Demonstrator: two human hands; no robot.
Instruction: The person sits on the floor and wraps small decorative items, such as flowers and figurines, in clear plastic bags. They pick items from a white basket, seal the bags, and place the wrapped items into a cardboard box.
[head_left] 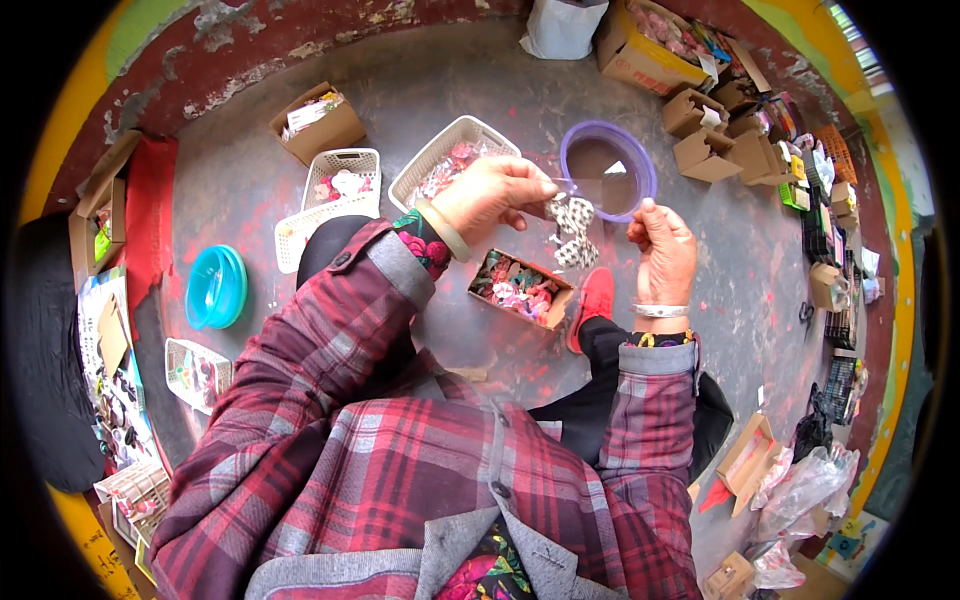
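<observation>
A small clear plastic bag (590,190) is stretched between my two hands. My left hand (485,203) is closed, pinching the bag's left side with thumb and forefinger. Thumb and fingers of my right hand (664,250) are pressed together at its right edge. A white bow with dark spots (574,232) hangs by my left fingertips; I cannot tell whether it is inside the bag. Below it, a small cardboard box (548,318) on the floor holds several colourful bows or hair ornaments. A purple basin (652,180) stands just beyond my right hand.
White plastic baskets (400,190) with small pieces stand ahead and left, near an open carton (340,122). Teal basins (215,287) sit farther left. Cartons (705,155) and packages line the right wall. My red shoe (596,297) is beside the small box.
</observation>
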